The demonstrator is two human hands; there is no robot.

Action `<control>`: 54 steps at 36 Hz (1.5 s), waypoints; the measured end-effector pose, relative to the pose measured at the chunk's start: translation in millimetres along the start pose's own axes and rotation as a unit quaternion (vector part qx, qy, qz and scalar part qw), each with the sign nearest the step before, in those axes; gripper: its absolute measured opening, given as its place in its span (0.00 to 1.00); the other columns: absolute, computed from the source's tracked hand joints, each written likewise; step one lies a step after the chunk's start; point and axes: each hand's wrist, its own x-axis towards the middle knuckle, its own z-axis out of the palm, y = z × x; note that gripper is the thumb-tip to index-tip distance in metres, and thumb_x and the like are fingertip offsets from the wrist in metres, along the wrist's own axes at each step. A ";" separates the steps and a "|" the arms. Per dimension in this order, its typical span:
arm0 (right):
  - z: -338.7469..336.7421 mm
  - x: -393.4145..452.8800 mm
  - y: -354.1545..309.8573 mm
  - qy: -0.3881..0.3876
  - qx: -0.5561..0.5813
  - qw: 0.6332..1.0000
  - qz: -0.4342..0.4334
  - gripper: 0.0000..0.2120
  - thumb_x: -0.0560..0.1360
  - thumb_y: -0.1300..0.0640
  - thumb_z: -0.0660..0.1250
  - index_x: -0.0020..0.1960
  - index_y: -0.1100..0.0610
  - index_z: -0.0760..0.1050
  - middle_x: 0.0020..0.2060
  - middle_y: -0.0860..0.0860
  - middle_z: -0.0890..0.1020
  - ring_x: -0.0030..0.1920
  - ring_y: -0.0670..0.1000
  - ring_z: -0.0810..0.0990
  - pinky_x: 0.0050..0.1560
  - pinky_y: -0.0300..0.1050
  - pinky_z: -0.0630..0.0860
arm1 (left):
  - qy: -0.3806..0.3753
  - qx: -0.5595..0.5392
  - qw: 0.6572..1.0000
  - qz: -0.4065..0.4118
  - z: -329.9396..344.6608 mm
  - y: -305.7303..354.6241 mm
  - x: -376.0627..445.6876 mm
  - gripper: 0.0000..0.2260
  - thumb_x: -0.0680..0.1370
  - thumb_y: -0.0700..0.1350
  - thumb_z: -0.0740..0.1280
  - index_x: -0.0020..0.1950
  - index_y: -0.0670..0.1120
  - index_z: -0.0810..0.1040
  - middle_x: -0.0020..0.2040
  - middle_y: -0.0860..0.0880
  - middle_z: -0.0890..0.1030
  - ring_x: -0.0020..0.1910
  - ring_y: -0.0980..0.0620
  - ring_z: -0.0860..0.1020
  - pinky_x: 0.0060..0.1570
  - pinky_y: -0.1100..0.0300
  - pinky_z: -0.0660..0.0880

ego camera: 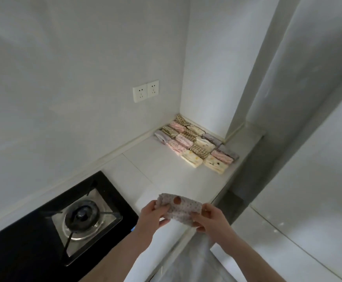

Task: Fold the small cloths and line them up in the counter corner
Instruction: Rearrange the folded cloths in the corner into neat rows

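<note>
1. Nearest to me, my left hand point(152, 214) and my right hand point(207, 217) hold one small white cloth with tiny red dots point(179, 206) between them, above the near edge of the white counter point(166, 171). Each hand's fingers are curled round one end of it, pinching the fabric. It looks partly folded, not yet finished.
2. To the near left, a black glass gas hob with one round burner point(82, 215) is set into the counter.
3. Farther off, in the far right corner, the folded small cloths point(196, 142) lie in tight rows, touching one another: pink, checked beige, cream and pale lilac. I count roughly sixteen; the farthest ones are too small to be sure.
4. On the far wall above sit two white sockets point(145, 91), side by side.
5. I judge the task nearly done: this one cloth is left to fold and place.
</note>
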 end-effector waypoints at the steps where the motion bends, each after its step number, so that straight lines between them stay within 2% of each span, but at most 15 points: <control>1: -4.2 9.7 -2.1 -0.013 -0.005 1.000 0.007 0.12 0.76 0.60 0.73 0.54 0.66 0.76 0.44 0.58 0.85 0.41 0.54 0.86 0.45 0.48 0.81 | 0.010 -0.003 1.000 0.010 4.6 5.7 8.8 0.09 0.79 0.36 0.70 0.58 0.36 0.80 0.57 0.35 0.82 0.58 0.40 0.82 0.45 0.59 0.82; 8: -33.6 101.2 -30.2 -0.082 -0.108 0.991 0.006 0.12 0.74 0.52 0.75 0.55 0.54 0.78 0.49 0.51 0.85 0.47 0.50 0.87 0.49 0.47 0.84 | 0.077 -0.019 0.996 0.049 19.2 46.6 64.0 0.03 0.79 0.32 0.67 0.52 0.36 0.76 0.50 0.38 0.81 0.47 0.46 0.81 0.43 0.59 0.81; 11: -45.6 146.6 -46.1 -0.083 -0.142 0.986 0.004 0.12 0.74 0.52 0.75 0.55 0.52 0.78 0.49 0.49 0.84 0.49 0.50 0.85 0.49 0.44 0.83 | 0.105 -0.038 0.991 0.070 21.2 59.1 85.3 0.04 0.80 0.32 0.66 0.53 0.38 0.77 0.48 0.41 0.80 0.45 0.49 0.81 0.42 0.60 0.80; 14: -58.0 195.8 -58.3 -0.061 -0.185 0.981 -0.017 0.10 0.74 0.53 0.73 0.54 0.50 0.78 0.51 0.45 0.82 0.52 0.47 0.82 0.55 0.49 0.81 | 0.130 -0.044 0.987 0.084 24.3 68.0 104.5 0.05 0.80 0.34 0.66 0.53 0.40 0.79 0.48 0.43 0.82 0.46 0.49 0.82 0.45 0.59 0.80; 18: -72.4 260.0 -68.2 -0.035 -0.265 0.963 -0.041 0.13 0.75 0.55 0.72 0.59 0.52 0.76 0.55 0.46 0.79 0.58 0.49 0.79 0.57 0.43 0.73 | 0.164 -0.047 0.982 0.075 32.8 75.8 133.0 0.05 0.81 0.37 0.67 0.55 0.41 0.80 0.50 0.42 0.83 0.51 0.46 0.81 0.50 0.56 0.78; 21: -79.5 301.5 -70.5 -0.041 -0.327 0.944 -0.036 0.20 0.75 0.54 0.70 0.66 0.54 0.73 0.62 0.49 0.77 0.65 0.52 0.76 0.65 0.46 0.71 | 0.198 -0.058 0.977 0.060 41.0 77.9 154.6 0.04 0.80 0.37 0.67 0.53 0.42 0.80 0.51 0.40 0.82 0.50 0.45 0.80 0.52 0.51 0.76; 27: -85.3 363.3 -72.6 -0.087 -0.424 0.901 -0.018 0.27 0.75 0.52 0.67 0.73 0.55 0.71 0.70 0.52 0.75 0.70 0.54 0.74 0.65 0.44 0.70 | 0.223 -0.095 0.970 0.021 59.2 81.3 183.6 0.07 0.83 0.38 0.63 0.56 0.43 0.79 0.53 0.42 0.83 0.51 0.46 0.81 0.45 0.53 0.78; 31: -82.1 389.4 -67.7 -0.108 -0.450 0.886 0.007 0.23 0.76 0.51 0.67 0.70 0.55 0.76 0.68 0.53 0.78 0.68 0.54 0.76 0.64 0.43 0.72 | 0.214 -0.110 0.971 -0.005 64.9 84.7 192.6 0.07 0.83 0.39 0.62 0.55 0.45 0.78 0.53 0.43 0.83 0.52 0.46 0.81 0.46 0.53 0.78; 34: -76.4 398.6 -63.0 -0.105 -0.462 0.880 0.009 0.21 0.77 0.51 0.67 0.68 0.55 0.77 0.66 0.54 0.79 0.67 0.55 0.77 0.64 0.42 0.72 | 0.202 -0.109 0.973 -0.033 60.5 85.6 200.7 0.07 0.84 0.40 0.62 0.58 0.46 0.78 0.58 0.42 0.82 0.56 0.45 0.80 0.49 0.51 0.77; 39: -76.3 399.5 -44.2 -0.093 -0.495 0.864 -0.016 0.16 0.78 0.48 0.66 0.60 0.53 0.83 0.59 0.49 0.85 0.62 0.50 0.81 0.60 0.39 0.74 | 0.168 -0.086 0.979 -0.074 51.2 85.0 214.9 0.10 0.83 0.40 0.61 0.62 0.48 0.78 0.60 0.43 0.81 0.58 0.45 0.79 0.55 0.49 0.75; 43: -80.1 398.1 -32.1 -0.069 -0.466 0.882 -0.010 0.14 0.74 0.47 0.71 0.54 0.55 0.84 0.49 0.50 0.87 0.51 0.51 0.85 0.51 0.43 0.80 | 0.152 -0.076 0.980 -0.102 49.0 82.8 229.4 0.11 0.84 0.40 0.60 0.63 0.48 0.78 0.59 0.43 0.82 0.56 0.45 0.80 0.51 0.51 0.77; 46: -78.0 397.6 -30.8 -0.039 -0.424 0.905 -0.010 0.12 0.72 0.50 0.74 0.51 0.54 0.79 0.46 0.50 0.84 0.49 0.52 0.83 0.51 0.46 0.80 | 0.147 -0.071 0.980 -0.114 50.9 80.8 241.5 0.11 0.84 0.40 0.61 0.64 0.49 0.78 0.59 0.43 0.83 0.58 0.44 0.80 0.50 0.52 0.77; 49: -75.2 405.9 -27.4 -0.013 -0.405 0.914 -0.001 0.13 0.72 0.49 0.73 0.51 0.52 0.73 0.46 0.51 0.83 0.47 0.54 0.82 0.51 0.50 0.80 | 0.160 -0.060 0.980 -0.105 53.1 82.5 264.6 0.11 0.83 0.40 0.62 0.65 0.48 0.78 0.58 0.44 0.83 0.58 0.44 0.81 0.48 0.52 0.78; 52: -73.3 411.1 -26.5 -0.010 -0.396 0.918 0.008 0.13 0.70 0.49 0.73 0.49 0.51 0.72 0.44 0.50 0.84 0.46 0.53 0.83 0.48 0.48 0.80 | 0.171 -0.053 0.979 -0.094 57.6 89.6 286.2 0.11 0.83 0.39 0.64 0.65 0.46 0.77 0.57 0.44 0.83 0.55 0.45 0.81 0.45 0.54 0.78; 54: -71.3 410.4 -31.5 -0.038 -0.400 0.916 0.023 0.11 0.68 0.48 0.74 0.45 0.51 0.75 0.41 0.48 0.84 0.44 0.52 0.83 0.45 0.46 0.80 | 0.178 -0.053 0.979 -0.082 61.5 96.2 299.1 0.12 0.83 0.38 0.64 0.65 0.46 0.76 0.56 0.44 0.83 0.53 0.46 0.81 0.43 0.55 0.78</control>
